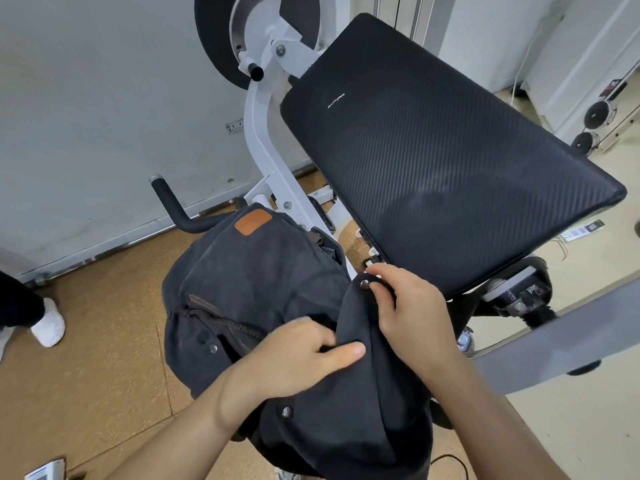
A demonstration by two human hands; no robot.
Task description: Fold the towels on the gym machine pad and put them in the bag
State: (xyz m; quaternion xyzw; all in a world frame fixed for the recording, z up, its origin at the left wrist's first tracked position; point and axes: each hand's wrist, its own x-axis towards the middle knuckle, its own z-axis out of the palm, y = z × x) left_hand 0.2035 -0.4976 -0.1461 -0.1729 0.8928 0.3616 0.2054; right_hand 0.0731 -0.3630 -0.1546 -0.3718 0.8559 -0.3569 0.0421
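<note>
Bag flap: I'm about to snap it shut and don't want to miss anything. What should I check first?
1. Pad bare of towels: ok.
2. Towels inside bag: cannot tell, inside hidden.
3. Right hand pinching flap beside its snap: ok.
4. Left hand holding flap lower down: ok.
5. Flap fastened: not ok, it is lifted off the bag.

My dark grey canvas bag (242,278), tan patch on top, bulges just beside the tilted black ribbed pad (450,150). My left hand (301,355) and right hand (408,313) grip its snap-studded flap (356,317).
</note>
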